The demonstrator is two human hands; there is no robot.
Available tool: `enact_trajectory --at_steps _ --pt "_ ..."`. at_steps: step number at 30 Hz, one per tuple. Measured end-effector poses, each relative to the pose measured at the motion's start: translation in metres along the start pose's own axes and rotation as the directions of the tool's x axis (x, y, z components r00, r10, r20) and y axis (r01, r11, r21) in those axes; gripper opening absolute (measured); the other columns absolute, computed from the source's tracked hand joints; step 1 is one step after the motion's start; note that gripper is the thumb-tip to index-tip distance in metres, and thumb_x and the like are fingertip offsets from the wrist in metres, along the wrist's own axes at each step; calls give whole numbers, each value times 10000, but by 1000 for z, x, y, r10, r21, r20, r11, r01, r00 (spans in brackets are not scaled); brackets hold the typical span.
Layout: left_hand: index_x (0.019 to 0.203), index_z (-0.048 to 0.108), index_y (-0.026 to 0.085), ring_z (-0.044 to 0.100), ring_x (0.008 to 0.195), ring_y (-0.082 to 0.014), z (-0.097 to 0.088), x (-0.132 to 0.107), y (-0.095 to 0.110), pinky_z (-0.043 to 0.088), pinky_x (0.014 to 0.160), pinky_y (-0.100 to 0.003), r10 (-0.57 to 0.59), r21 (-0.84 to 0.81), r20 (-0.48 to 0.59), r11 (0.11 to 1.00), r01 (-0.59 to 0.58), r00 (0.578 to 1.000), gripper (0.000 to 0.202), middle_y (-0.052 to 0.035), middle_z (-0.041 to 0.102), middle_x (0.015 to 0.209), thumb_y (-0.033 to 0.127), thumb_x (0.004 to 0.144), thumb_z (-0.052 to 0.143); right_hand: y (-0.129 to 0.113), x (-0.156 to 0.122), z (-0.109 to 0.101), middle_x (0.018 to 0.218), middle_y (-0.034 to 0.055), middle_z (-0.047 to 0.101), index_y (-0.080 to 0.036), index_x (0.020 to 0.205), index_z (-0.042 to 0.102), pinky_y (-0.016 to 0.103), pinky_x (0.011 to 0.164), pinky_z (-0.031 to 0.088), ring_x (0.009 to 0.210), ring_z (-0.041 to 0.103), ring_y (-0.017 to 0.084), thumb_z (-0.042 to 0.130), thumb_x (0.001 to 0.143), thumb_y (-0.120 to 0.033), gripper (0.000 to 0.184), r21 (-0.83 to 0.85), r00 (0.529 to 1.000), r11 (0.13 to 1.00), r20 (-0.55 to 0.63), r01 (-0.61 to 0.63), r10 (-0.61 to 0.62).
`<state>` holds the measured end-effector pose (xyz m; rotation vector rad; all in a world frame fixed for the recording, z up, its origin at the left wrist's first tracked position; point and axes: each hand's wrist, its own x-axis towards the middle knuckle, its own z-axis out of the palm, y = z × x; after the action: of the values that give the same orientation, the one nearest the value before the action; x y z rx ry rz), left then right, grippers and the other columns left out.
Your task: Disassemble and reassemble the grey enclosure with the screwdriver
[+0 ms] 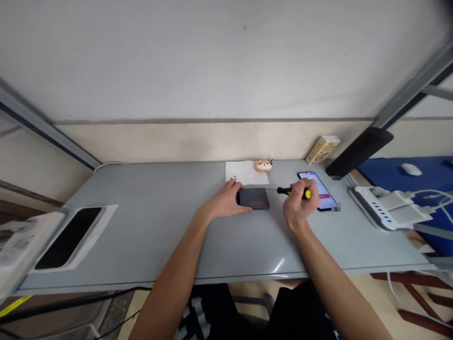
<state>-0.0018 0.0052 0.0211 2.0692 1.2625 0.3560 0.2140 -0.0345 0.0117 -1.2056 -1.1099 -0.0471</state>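
A flat dark grey box-shaped device (255, 198) with a row of small slots along its front edge lies on the grey desk. My left hand (229, 198) grips its left side, thumb at the front edge and fingers at the back. In my right hand (300, 200) is a screwdriver (285, 191) with a black and yellow handle, held in a closed grip. Its thin shaft points left toward the device's back right corner; whether the tip touches cannot be made out. Just behind the device lies a white paper (242, 171) with a few tiny dark bits on it.
An orange animal-face case (263, 165) sits on the paper. A lit phone (322, 191) lies beside my right hand. Farther right are a small carton (322, 150), a black cylinder (359, 151) and a power strip (380, 210). On the left lie a dark phone (69, 238) and another power strip (30, 241).
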Motion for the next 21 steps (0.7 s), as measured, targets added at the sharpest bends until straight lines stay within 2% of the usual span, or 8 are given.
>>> enact_trajectory --at_steps 2,4,5,7,10,15,21 --pt "1227 595 277 497 1304 -364 1 1 -2 493 1013 -467 25 1 -3 1000 -25 1000 705 -106 485 1344 654 669 805 -3 -6 4 671 4 548 -243 740 442 313 616 407 620 512 158 454 1007 -389 304 78 988 996 151 -38 26" --pt "1364 548 319 471 1342 -372 1 1 -5 467 1061 -479 37 -2 19 999 -37 999 837 -106 458 1370 624 643 844 -5 -14 8 674 -4 551 -238 745 464 303 605 402 609 506 149 484 994 -382 288 128 936 990 351 -52 4" --pt "1435 498 346 480 1335 -368 0 1 -6 467 1063 -476 36 -7 36 999 -36 999 917 -102 448 1372 594 631 863 -4 -18 9 670 -10 547 -237 742 467 298 598 399 599 499 144 493 990 -374 284 139 911 989 413 -55 -8" --pt "1533 384 393 527 1280 -347 -5 -1 -8 489 1033 -456 25 -18 65 1000 -24 998 1030 -91 442 1354 510 634 875 -3 -21 10 657 -16 538 -234 732 466 291 590 393 588 489 138 503 983 -350 279 127 892 991 452 -50 -13" --pt "1566 329 423 571 1193 -316 -12 -6 -9 516 974 -425 5 -16 73 1000 -4 997 1038 -73 458 1297 411 664 845 2 -14 7 632 -23 524 -229 716 473 285 585 383 576 475 134 513 969 -307 268 48 917 998 398 -32 11" --pt "1551 367 428 559 1187 -305 -20 -11 -10 529 903 -379 -20 -4 59 1000 20 998 982 -68 478 1274 410 683 826 11 10 0 604 -20 518 -224 684 475 285 586 373 578 484 137 491 952 -270 272 -37 969 996 231 -85 91" --pt "1579 299 456 542 1233 -322 -18 -9 -14 528 952 -424 -13 12 69 1000 12 998 1031 -78 473 1304 437 695 830 11 16 -1 597 -21 512 -229 682 469 288 569 362 559 470 140 479 959 -299 287 -44 986 992 116 -117 121"
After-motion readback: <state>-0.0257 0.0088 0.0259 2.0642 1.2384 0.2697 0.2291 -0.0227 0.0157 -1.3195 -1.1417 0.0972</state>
